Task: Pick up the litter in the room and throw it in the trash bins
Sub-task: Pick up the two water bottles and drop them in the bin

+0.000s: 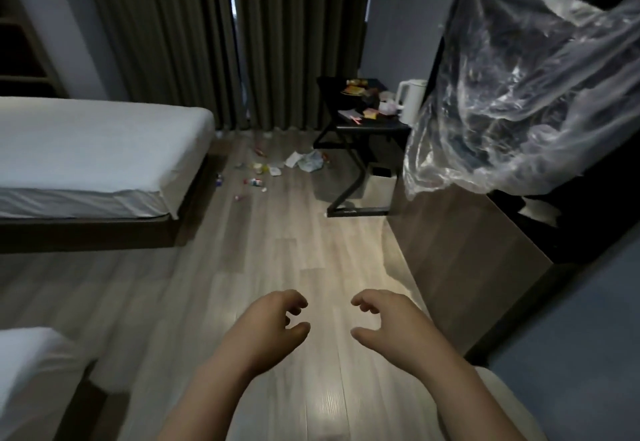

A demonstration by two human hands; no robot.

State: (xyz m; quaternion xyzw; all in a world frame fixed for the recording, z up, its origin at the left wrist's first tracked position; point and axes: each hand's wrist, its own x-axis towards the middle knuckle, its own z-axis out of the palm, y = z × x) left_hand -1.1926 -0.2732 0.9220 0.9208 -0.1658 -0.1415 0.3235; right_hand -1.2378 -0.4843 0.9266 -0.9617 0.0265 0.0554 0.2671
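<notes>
Well, both bare hands hover low over the pale grey wood-plank floor [277, 267], side by side and apart. The left hand [273, 319] is empty, its fingers loosely curled and its thumb held away from them; the right hand [384, 319] mirrors it, empty too, fingers bent and thumb apart.

Take the black metal-framed side table [360, 129] by the dark pleated curtains [207, 42] as the landmark. Scattered litter [273, 167] lies on the floor just left of the table's legs: crumpled white paper [310, 160] nearest the table, then small coloured wrappers and scraps (too small to tell apart) spreading further left toward the white-sheeted bed [86, 153]. More bright scraps [360, 101] sit on the tabletop itself, with a white electric kettle [410, 101] at its right edge. Right of the table, a crinkled clear plastic bag [519, 94] hangs over a dark cabinet [485, 232]. Well in front of the table, at the lower left, shows the corner of a second white bed [27, 364].
</notes>
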